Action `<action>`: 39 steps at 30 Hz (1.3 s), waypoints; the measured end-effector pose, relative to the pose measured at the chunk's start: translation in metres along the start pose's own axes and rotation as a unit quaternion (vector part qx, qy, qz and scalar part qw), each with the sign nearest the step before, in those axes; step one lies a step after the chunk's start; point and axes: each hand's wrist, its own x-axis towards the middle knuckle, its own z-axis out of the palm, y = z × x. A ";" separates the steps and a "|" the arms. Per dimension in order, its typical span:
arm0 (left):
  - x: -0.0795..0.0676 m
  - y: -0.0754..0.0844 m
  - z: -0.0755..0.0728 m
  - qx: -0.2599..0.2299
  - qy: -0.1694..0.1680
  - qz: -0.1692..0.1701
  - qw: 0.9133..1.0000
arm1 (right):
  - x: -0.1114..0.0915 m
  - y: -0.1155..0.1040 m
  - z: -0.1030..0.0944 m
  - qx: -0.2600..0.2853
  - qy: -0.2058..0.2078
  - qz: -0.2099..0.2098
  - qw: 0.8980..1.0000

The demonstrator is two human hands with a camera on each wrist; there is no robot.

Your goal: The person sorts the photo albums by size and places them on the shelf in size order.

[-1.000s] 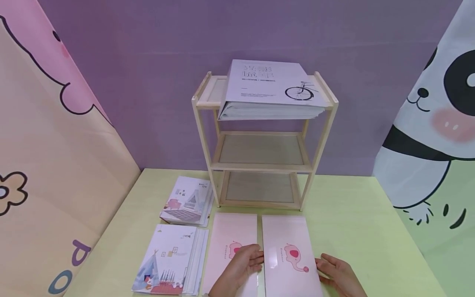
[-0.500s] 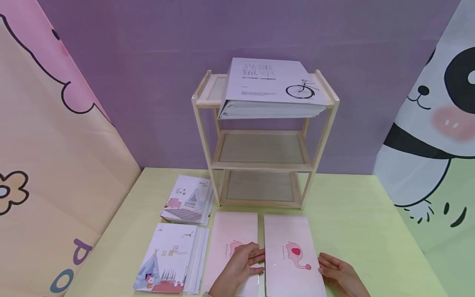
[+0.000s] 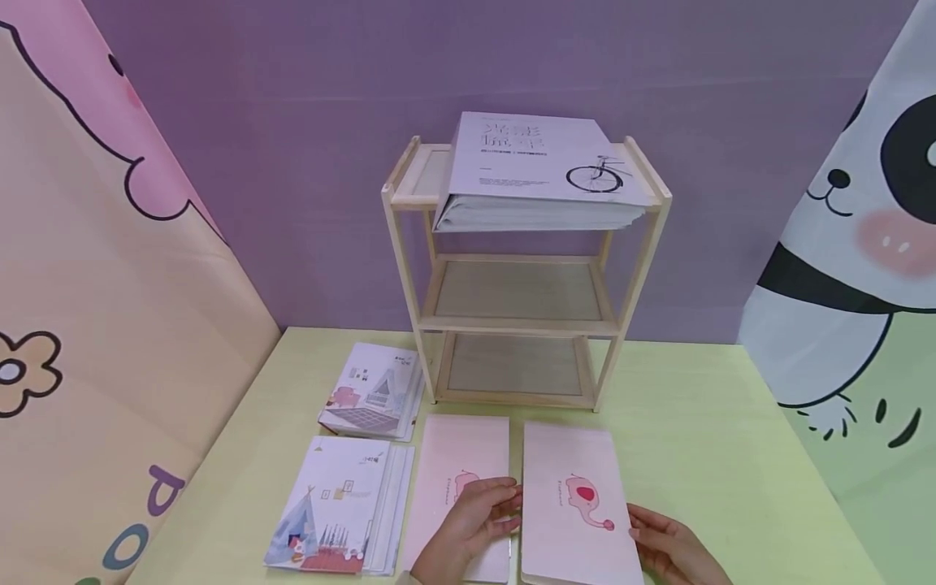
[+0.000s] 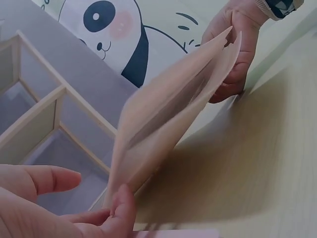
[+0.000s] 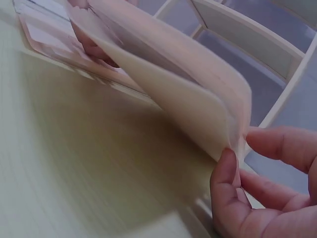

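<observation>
Both hands hold a pale pink booklet with an elephant on its cover (image 3: 566,455), one at each long side. My left hand (image 3: 475,520) grips its left edge, and my right hand (image 3: 676,543) pinches its right edge between thumb and fingers. In the left wrist view the booklet (image 4: 153,114) is raised off the table, its covers slightly parted. The right wrist view shows the booklet's corner (image 5: 213,104) by the right fingertips (image 5: 228,163), with a shadow below. A matching pink booklet (image 3: 464,443) lies flat on the left, partly covered by my left hand.
A three-tier wooden shelf (image 3: 517,328) stands behind, with a thick white book with a bicycle picture (image 3: 534,158) on top. Left of the booklets lie two stacks of white illustrated books, a front stack (image 3: 332,487) and a back stack (image 3: 376,378). Printed cloths hang at both sides.
The held booklet has shifted slightly right and tilted, its near edge now showing and the glare on its cover gone. Both hands keep their places on its sides.
</observation>
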 end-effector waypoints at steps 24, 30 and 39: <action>-0.001 -0.005 0.001 0.056 -0.024 -0.001 0.998 | 0.002 0.006 0.006 -0.021 0.018 -0.008 1.000; -0.002 -0.004 -0.001 0.065 -0.022 0.006 0.998 | 0.001 0.006 0.008 -0.021 0.000 -0.018 1.000; -0.004 0.000 -0.005 0.054 -0.028 0.023 0.998 | 0.000 0.004 0.016 -0.023 0.009 -0.039 0.999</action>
